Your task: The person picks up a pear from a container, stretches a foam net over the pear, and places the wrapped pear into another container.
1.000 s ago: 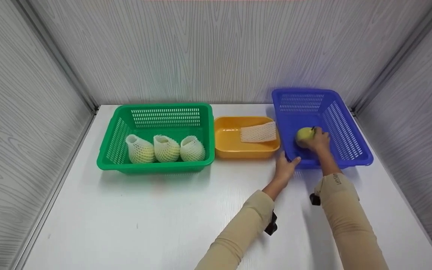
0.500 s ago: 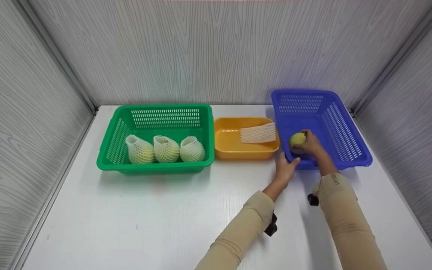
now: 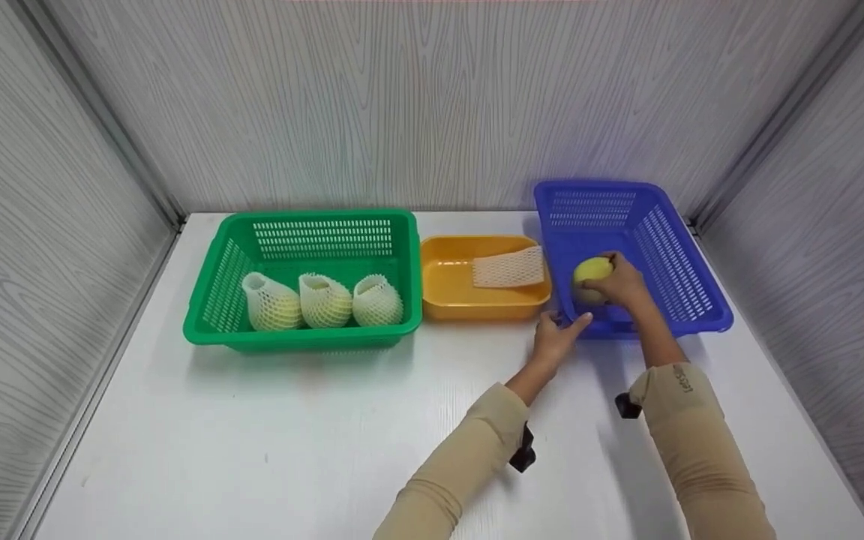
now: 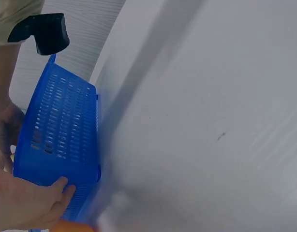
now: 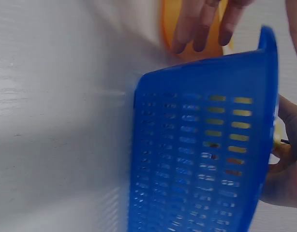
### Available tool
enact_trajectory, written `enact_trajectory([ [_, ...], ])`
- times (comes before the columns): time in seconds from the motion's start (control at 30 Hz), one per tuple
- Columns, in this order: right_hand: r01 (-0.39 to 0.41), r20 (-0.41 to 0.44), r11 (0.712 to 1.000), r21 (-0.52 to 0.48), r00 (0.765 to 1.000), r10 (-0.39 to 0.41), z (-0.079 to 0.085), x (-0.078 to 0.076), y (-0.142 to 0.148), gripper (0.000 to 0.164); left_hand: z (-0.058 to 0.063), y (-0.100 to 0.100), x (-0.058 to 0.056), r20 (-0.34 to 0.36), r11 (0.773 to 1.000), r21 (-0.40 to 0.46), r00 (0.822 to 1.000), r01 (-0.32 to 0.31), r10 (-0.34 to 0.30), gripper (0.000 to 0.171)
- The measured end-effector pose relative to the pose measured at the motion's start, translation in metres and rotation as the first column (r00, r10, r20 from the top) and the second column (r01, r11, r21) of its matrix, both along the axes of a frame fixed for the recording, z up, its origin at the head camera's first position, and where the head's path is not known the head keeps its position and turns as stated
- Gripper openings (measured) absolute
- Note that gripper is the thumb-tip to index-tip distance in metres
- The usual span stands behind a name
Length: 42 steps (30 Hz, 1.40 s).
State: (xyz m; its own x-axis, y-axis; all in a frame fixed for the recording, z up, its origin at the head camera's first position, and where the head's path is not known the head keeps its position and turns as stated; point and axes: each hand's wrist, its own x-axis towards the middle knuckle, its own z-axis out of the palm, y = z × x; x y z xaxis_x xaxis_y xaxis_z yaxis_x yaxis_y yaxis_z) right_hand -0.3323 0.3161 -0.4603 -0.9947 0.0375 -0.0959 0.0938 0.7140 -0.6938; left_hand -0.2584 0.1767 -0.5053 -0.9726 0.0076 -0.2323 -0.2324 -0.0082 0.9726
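In the head view, my right hand (image 3: 619,285) grips a yellow-green pear (image 3: 593,270) inside the blue basket (image 3: 709,315), near its left front corner. In the right wrist view, the pear's dark stem (image 5: 285,141) shows beside that hand, beyond the basket rim. My left hand (image 3: 556,339) is at the basket's near left corner, its thumb toward the front rim. The right wrist view shows its fingers (image 5: 202,29) fairly straight and slightly spread, pointing at the corner. In the left wrist view, the left fingertips (image 4: 61,186) overlap the basket's corner.
An orange tray (image 3: 443,300) stands against the blue basket's left side, with a flat white foam net (image 3: 508,268) inside. Left of it, a green basket (image 3: 304,337) holds three fruits in foam nets (image 3: 325,300). Grey panels (image 3: 357,112) enclose the white table (image 3: 312,450).
My right hand has brought the pear leftward inside the blue basket, toward the near left corner, and the pear has turned. The left hand stays at that corner. The head view has shifted slightly.
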Motion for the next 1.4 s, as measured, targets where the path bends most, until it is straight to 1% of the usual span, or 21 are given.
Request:
enact_trajectory([
  [0.07, 0.009, 0.016, 1.0, -0.026, 1.0, -0.009, 0.006, 0.006, -0.002, 0.072, 0.001, -0.009, 0.001, -0.028, 1.0, 0.003, 0.999, 0.017, -0.017, 0.051],
  [0.1, 0.009, 0.012, 0.999, -0.032, 1.0, -0.009, 0.009, 0.01, -0.003, 0.073, 0.001, -0.013, 0.001, -0.056, 1.0, 0.006, 0.998, 0.027, -0.027, 0.051],
  [0.23, -0.003, -0.016, 1.0, -0.03, 1.0, 0.002, 0.022, 0.025, -0.007, 0.075, 0.002, -0.028, -0.003, -0.169, 0.997, -0.002, 0.982, 0.08, -0.079, 0.051],
  [0.3, -0.021, -0.03, 0.999, -0.04, 0.999, 0.019, 0.03, 0.032, -0.011, 0.075, 0.005, -0.035, -0.005, -0.225, 0.993, -0.002, 0.967, 0.12, -0.117, 0.055],
  [0.37, -0.045, -0.033, 0.998, -0.051, 0.999, 0.044, 0.037, 0.039, -0.016, 0.075, 0.007, -0.042, -0.008, -0.265, 0.987, 0.008, 0.952, 0.161, -0.153, 0.057],
  [0.43, -0.082, -0.045, 0.995, -0.059, 0.996, 0.079, 0.042, 0.045, -0.023, 0.074, 0.008, -0.05, -0.012, -0.311, 0.975, 0.045, 0.931, 0.217, -0.193, 0.061],
  [0.5, -0.124, -0.055, 0.99, -0.068, 0.991, 0.12, 0.046, 0.05, -0.032, 0.073, 0.009, -0.059, -0.016, -0.353, 0.958, 0.098, 0.909, 0.27, -0.221, 0.06],
  [0.6, -0.185, -0.066, 0.978, -0.095, 0.982, 0.18, 0.049, 0.058, -0.044, 0.07, 0.009, -0.075, -0.021, -0.412, 0.925, 0.174, 0.878, 0.339, -0.245, 0.057],
  [0.67, -0.224, -0.075, 0.968, -0.114, 0.974, 0.216, 0.05, 0.062, -0.052, 0.069, 0.01, -0.085, -0.023, -0.434, 0.906, 0.202, 0.864, 0.371, -0.256, 0.055],
  [0.77, -0.278, -0.097, 0.953, -0.123, 0.959, 0.267, 0.05, 0.07, -0.063, 0.069, 0.011, -0.101, -0.022, -0.446, 0.889, 0.209, 0.849, 0.407, -0.284, 0.053],
  [0.83, -0.313, -0.113, 0.942, -0.122, 0.947, 0.3, 0.049, 0.074, -0.07, 0.069, 0.013, -0.11, -0.021, -0.446, 0.876, 0.204, 0.838, 0.437, -0.314, 0.052],
  [0.93, -0.364, -0.142, 0.924, -0.118, 0.927, 0.347, 0.047, 0.08, -0.08, 0.069, 0.017, -0.125, -0.02, -0.431, 0.85, 0.198, 0.822, 0.488, -0.372, 0.052],
  [1.03, -0.408, -0.174, 0.906, -0.113, 0.906, 0.386, 0.043, 0.085, -0.09, 0.068, 0.021, -0.139, -0.017, -0.411, 0.819, 0.166, 0.793, 0.549, -0.449, 0.056],
  [1.1, -0.429, -0.195, 0.897, -0.104, 0.893, 0.405, 0.041, 0.089, -0.096, 0.067, 0.024, -0.148, -0.015, -0.392, 0.801, 0.127, 0.772, 0.585, -0.501, 0.059],
  [1.2, -0.452, -0.213, 0.888, -0.088, 0.879, 0.426, 0.039, 0.095, -0.103, 0.064, 0.027, -0.159, -0.012, -0.376, 0.776, 0.058, 0.733, 0.629, -0.566, 0.065],
  [1.33, -0.471, -0.227, 0.877, -0.098, 0.868, 0.441, 0.033, 0.1, -0.108, 0.067, 0.031, -0.171, -0.006, -0.35, 0.758, -0.035, 0.703, 0.651, -0.619, 0.067],
  [1.4, -0.476, -0.23, 0.871, -0.122, 0.867, 0.441, 0.028, 0.102, -0.109, 0.069, 0.031, -0.175, -0.003, -0.339, 0.755, -0.08, 0.695, 0.651, -0.635, 0.067],
])
